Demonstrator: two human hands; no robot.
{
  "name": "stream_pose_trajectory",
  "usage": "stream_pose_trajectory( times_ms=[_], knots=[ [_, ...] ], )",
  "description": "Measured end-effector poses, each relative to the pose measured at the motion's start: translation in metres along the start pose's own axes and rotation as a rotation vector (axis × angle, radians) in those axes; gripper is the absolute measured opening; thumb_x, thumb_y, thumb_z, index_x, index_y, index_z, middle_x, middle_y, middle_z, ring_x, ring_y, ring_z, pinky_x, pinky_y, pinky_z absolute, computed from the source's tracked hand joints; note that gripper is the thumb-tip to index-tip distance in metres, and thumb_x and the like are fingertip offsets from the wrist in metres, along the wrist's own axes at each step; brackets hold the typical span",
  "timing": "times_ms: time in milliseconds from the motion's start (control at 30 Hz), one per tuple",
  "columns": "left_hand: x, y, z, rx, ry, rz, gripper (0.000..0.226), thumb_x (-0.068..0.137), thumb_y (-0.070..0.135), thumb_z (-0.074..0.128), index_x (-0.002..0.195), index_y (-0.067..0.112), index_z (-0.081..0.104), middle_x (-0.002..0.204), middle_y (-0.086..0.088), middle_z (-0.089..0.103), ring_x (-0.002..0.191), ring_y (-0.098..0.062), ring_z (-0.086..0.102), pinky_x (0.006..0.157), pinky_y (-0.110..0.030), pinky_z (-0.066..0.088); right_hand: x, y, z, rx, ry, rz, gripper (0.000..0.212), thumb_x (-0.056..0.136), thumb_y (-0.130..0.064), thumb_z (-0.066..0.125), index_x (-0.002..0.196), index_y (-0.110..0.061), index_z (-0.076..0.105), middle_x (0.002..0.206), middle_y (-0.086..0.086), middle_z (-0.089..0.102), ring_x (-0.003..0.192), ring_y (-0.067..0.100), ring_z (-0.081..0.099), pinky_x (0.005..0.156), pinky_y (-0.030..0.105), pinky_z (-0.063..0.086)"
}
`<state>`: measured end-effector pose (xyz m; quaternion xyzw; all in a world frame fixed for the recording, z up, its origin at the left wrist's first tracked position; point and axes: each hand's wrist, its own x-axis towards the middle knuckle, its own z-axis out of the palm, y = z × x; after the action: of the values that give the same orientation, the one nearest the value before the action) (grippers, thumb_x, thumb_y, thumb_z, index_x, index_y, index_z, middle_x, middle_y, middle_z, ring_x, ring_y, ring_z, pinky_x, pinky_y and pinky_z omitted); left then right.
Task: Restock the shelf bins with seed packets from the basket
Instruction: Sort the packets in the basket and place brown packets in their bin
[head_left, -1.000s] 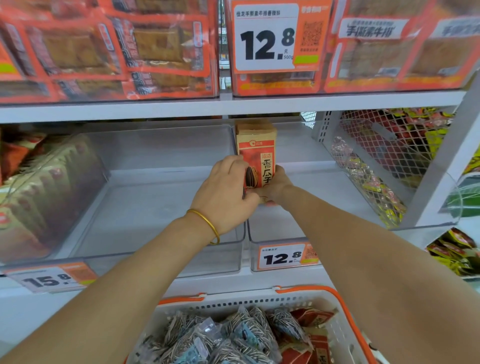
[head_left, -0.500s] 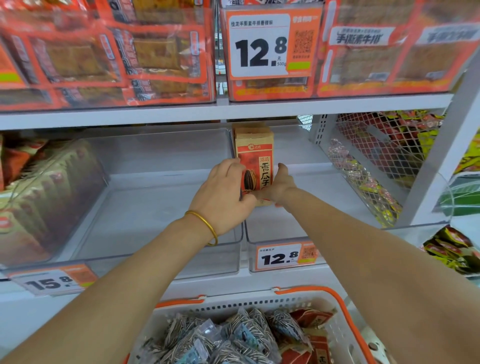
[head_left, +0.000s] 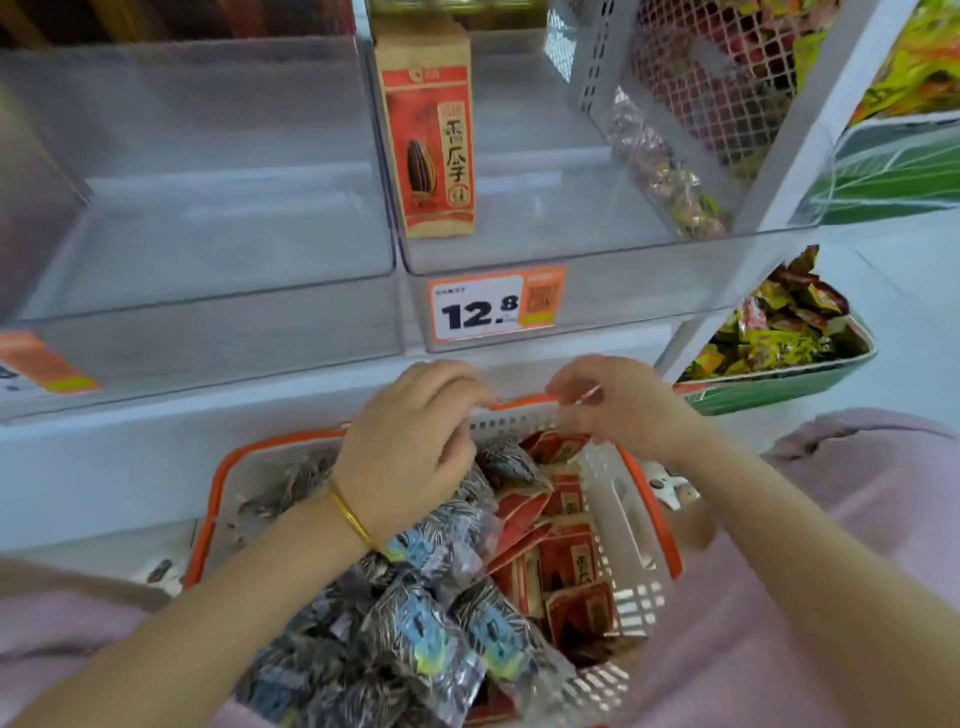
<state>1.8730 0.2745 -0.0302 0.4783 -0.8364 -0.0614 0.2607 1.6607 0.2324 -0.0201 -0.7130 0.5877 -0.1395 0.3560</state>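
A tan and red seed packet stands upright at the left side of the clear right bin, with no hand on it. The clear left bin holds nothing. Below the shelf is the white, orange-rimmed basket, full of silver-striped seed packets on the left and red ones on the right. My left hand hovers over the striped packets with fingers curled and nothing in it. My right hand is over the basket's far rim, fingers loosely bent, holding nothing that I can make out.
A 12.8 price tag is on the right bin's front. A white mesh divider closes the shelf's right end, with wrapped candies against it. A green tray of yellow and red snack bags sits lower right.
Both hands let go of the red packet, which now stands alone in the right bin, and dropped down over the basket. My view tilted downward.
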Motion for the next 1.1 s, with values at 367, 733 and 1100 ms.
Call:
stream_pose_trajectory(
  times_ms=[367,733,1100],
  knots=[
    [-0.034,-0.029,0.058,-0.037,-0.364,-0.186,0.026,0.092,0.012,0.045,0.107,0.017,0.065,0.121,0.003,0.053,0.112,-0.012,0.048,0.092,-0.024,0.041,0.056,0.094,0.073,-0.857,-0.136,0.099,0.031,0.086,0.002,0.046,0.108,-0.012,0.063,0.119,0.009,0.059,0.121,0.031,0.045,0.083,0.039,0.046],
    [-0.017,-0.001,0.145,0.361,-0.79,-0.198,0.048,0.095,0.049,0.034,0.123,0.016,0.054,0.126,-0.004,0.052,0.121,-0.026,0.039,0.1,-0.041,0.031,0.011,0.031,0.027,-0.843,-0.105,0.08,0.03,0.092,-0.007,0.047,0.122,-0.012,0.046,0.114,0.008,0.054,0.105,0.033,0.059,0.067,0.037,0.037],
    [-0.023,0.002,0.172,0.349,-0.801,-0.346,0.047,0.085,0.043,0.059,0.121,0.015,0.05,0.127,-0.004,0.054,0.125,-0.026,0.04,0.098,-0.039,0.034,-0.005,0.034,0.003,-0.796,-0.064,0.118,0.017,0.092,-0.004,0.041,0.106,-0.012,0.046,0.105,0.009,0.059,0.096,0.032,0.059,0.063,0.035,0.036]
  ],
)
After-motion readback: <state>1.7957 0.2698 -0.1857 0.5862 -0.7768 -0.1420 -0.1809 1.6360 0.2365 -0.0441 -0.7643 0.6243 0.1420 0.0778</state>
